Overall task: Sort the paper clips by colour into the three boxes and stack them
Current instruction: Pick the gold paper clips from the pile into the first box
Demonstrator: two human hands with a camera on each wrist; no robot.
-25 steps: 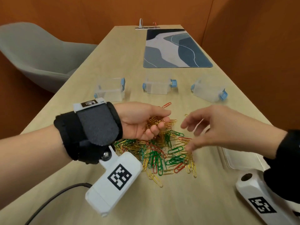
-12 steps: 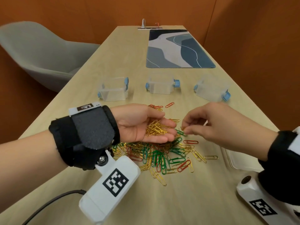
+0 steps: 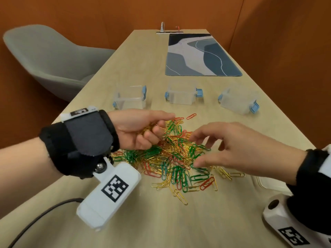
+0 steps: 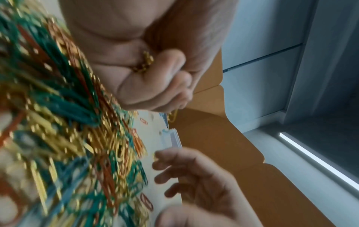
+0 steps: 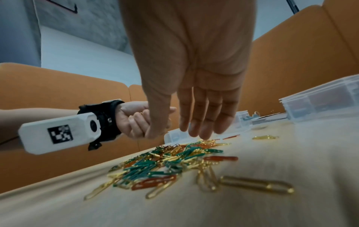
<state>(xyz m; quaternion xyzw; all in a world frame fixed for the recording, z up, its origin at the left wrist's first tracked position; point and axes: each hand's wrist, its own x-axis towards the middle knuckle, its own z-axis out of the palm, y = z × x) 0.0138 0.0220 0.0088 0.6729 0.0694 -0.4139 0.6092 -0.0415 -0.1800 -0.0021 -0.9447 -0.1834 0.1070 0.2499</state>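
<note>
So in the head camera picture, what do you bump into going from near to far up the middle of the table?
Pile of paper clips → middle box → patterned mat → metal socket strip at the table's far end.

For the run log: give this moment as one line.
left hand: grips gold paper clips | right hand: open over mixed pile | three boxes: empty

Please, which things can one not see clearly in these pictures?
- How many gold paper clips the left hand holds: curled fingers hide them in every view.
- The clear plastic lids: right hand and wrist cover them, head view.
- The mixed clip pile: blurred, left wrist view.
</note>
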